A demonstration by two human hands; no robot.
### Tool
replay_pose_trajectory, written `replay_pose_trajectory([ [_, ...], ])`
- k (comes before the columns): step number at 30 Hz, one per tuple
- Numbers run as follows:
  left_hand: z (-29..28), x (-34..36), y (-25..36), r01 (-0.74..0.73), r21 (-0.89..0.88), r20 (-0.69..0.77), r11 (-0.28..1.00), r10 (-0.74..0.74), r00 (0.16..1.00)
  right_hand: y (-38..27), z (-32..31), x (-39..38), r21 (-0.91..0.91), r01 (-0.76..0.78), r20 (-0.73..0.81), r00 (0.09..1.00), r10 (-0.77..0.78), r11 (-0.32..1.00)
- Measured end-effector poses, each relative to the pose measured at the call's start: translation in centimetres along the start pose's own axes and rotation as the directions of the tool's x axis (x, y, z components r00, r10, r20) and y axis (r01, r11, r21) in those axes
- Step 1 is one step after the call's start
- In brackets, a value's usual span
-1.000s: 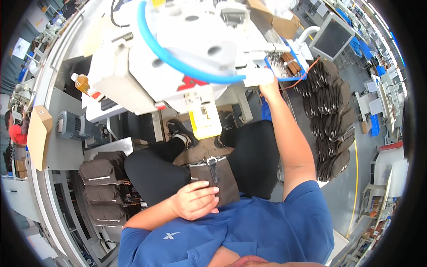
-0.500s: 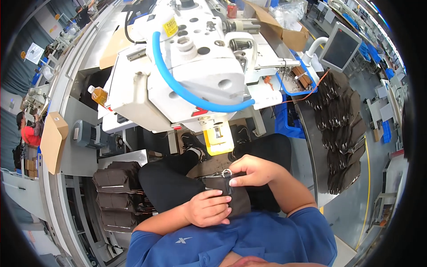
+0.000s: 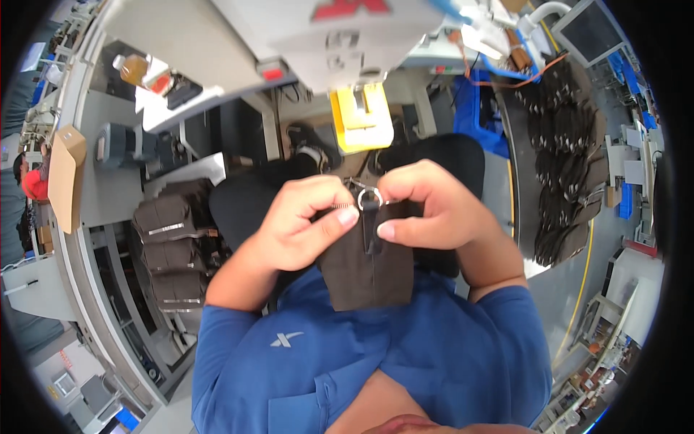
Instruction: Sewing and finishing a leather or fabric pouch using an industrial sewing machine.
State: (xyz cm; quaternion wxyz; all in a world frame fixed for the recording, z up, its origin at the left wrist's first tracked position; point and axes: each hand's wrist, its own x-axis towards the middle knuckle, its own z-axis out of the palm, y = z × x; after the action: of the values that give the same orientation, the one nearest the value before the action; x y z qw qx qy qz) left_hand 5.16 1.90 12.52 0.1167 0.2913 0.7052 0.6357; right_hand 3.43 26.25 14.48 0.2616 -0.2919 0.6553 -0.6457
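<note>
Over my lap, a dark brown fabric pouch (image 3: 369, 282) hangs between my two hands. A metal ring (image 3: 370, 189) sits at the middle of its upper edge, with a short black tab (image 3: 371, 231) running down from it. My left hand (image 3: 307, 217) pinches the upper edge left of the ring, thumb near the tab. On the other side my right hand (image 3: 437, 206) grips the same edge, its thumb lying against the pouch beside the tab. Bits of zipper show next to the fingers. The curled fingers hide both upper corners.
Ahead stands a white sewing machine (image 3: 347, 43) with a yellow plate (image 3: 372, 137) below its head. Brown pouches are stacked at left (image 3: 170, 220), and more dark pieces (image 3: 564, 159) hang at right. A blue bin (image 3: 473, 119) and a monitor (image 3: 589, 32) are far right.
My left hand has moved from the pouch's front up to its upper edge. The pouch now hangs more squarely before me, and the view has tipped down toward my lap.
</note>
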Motion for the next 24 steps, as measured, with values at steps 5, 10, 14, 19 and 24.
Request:
replay_pose_trajectory([
  [5,-0.1,0.2,0.7,0.047,-0.094,-0.025,0.994,-0.05,0.998,-0.4,-0.2,0.1,0.113,-0.022,0.036,0.999,0.018,0.993],
  [10,0.6,-0.2,0.9,0.032,-0.171,-0.05,0.985,-0.041,0.998,-0.5,0.4,-0.5,0.152,-0.037,0.004,0.999,0.037,0.988],
  [14,0.8,-0.3,0.6,0.005,-0.183,-0.057,0.983,-0.016,0.998,-0.3,0.7,-0.7,0.083,0.03,-0.031,0.999,-0.028,0.996],
  [19,1.0,-0.5,0.8,0.017,-0.188,-0.097,0.982,-0.036,0.995,-0.5,0.9,-0.6,0.013,0.033,-0.061,0.998,-0.032,0.999],
  [24,0.9,-0.5,0.5,-0.017,-0.183,-0.129,0.983,-0.007,0.992,-0.5,1.2,-0.4,-0.021,0.087,-0.099,0.991,-0.089,0.996],
])
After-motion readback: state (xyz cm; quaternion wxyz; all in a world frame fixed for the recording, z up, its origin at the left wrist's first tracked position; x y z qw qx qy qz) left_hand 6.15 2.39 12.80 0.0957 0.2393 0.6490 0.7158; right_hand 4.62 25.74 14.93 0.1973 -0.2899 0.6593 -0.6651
